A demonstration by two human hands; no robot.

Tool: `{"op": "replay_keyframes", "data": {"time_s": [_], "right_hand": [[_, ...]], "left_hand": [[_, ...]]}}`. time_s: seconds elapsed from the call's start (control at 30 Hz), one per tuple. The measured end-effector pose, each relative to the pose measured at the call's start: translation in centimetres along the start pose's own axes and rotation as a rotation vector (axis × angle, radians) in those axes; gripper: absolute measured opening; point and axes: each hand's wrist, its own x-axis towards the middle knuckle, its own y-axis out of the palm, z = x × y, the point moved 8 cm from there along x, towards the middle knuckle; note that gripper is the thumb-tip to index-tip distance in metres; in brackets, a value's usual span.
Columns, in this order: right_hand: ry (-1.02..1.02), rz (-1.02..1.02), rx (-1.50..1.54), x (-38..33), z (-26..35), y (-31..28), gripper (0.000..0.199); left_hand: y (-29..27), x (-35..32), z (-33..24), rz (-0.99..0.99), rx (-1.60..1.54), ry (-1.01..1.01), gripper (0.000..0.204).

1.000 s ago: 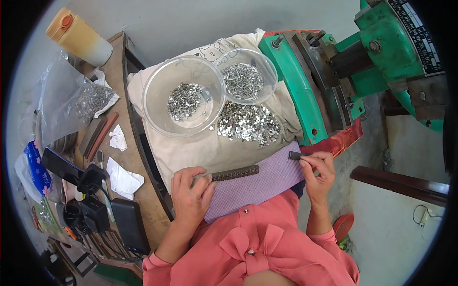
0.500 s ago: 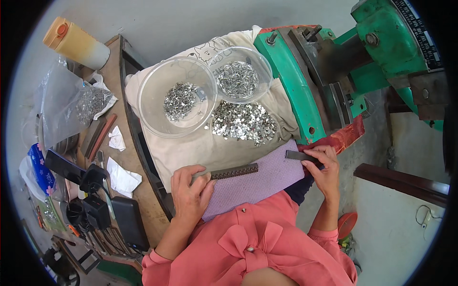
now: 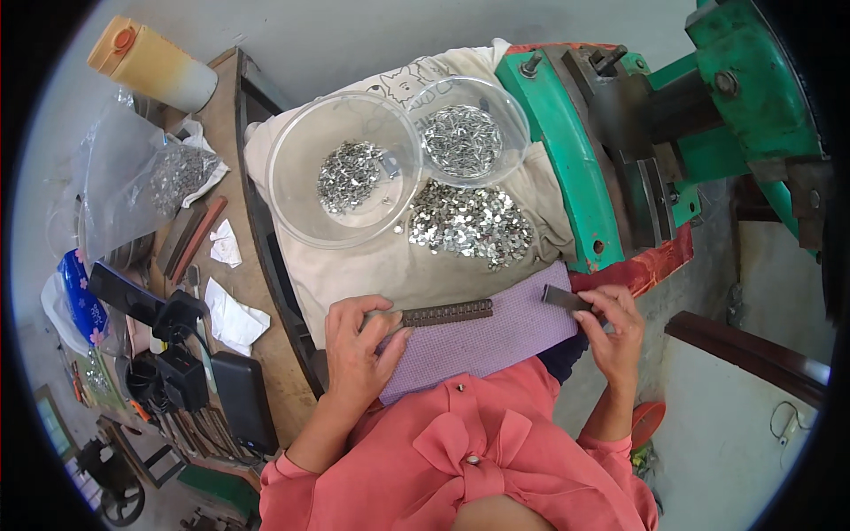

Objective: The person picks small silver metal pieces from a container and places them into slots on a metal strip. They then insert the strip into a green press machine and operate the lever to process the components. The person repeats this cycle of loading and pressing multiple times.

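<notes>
Dark metal strip (image 3: pixel 447 312) under left hand (image 3: pixel 359 350) on purple cloth (image 3: pixel 496 336).

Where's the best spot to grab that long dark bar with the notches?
Probably the free right end of the bar, pinched across its narrow width from above. It lies flat on the purple cloth, and the left hand already covers its left end.

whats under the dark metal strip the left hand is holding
The dark metal strip lies on a purple textured mat, with the left hand on its near end. The mat overlaps a beige cloth. What supports the mat beneath is covered.
</notes>
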Motion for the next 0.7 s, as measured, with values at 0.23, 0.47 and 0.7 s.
{"op": "replay_keyframes", "data": {"time_s": [0.23,0.47,0.7], "right_hand": [[-0.35,0.093,-0.045,1.7,9.1,5.8,0.032],[-0.51,0.258,-0.12,1.5,12.8,10.2,0.034],[-0.519,0.294,-0.157,1.8,12.9,10.5,0.035]], "left_hand": [[-0.4,0.1,1.0,-0.028,-0.125,-0.055,0.02],[-0.6,0.3,0.5,-0.085,-0.168,-0.112,0.013],[-0.4,0.4,0.1,-0.105,-0.096,-0.12,0.017]]}}
